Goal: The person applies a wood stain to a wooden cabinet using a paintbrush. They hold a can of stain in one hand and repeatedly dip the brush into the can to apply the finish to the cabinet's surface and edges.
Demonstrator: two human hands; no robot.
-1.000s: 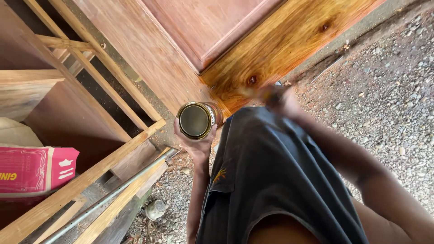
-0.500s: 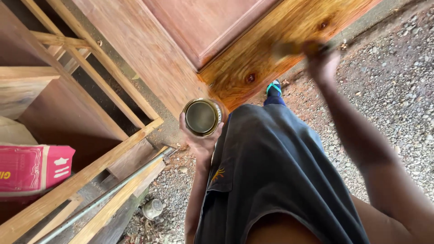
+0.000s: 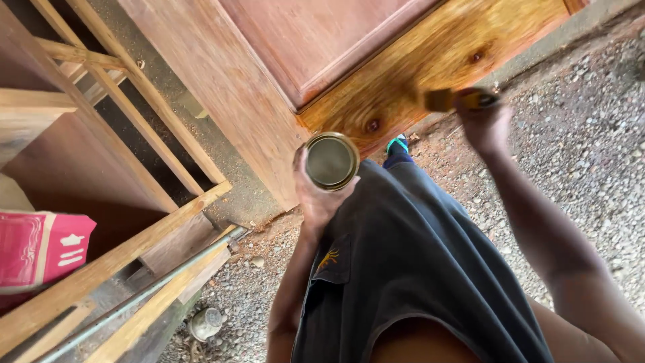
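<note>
My left hand (image 3: 314,196) grips a small round tin can (image 3: 330,160), open at the top, with dull liquid inside, held in front of my dark shirt. My right hand (image 3: 485,124) holds a paintbrush (image 3: 451,100) with a yellow handle. The blurred brush lies against the bottom rail of a wooden door (image 3: 410,74). That rail looks glossy and amber. The panel above it and the left stile are dull reddish wood.
Bare wooden frames (image 3: 121,101) lean at the left, with a pink printed bag (image 3: 37,249) among them. A metal pipe (image 3: 148,292) lies along a frame. Gravel ground (image 3: 578,154) spreads to the right; a foot in a blue-green sandal (image 3: 398,144) stands by the door.
My right hand has swept the brush rightward along the door's bottom rail. My left hand has lifted the can slightly and brought it nearer the door.
</note>
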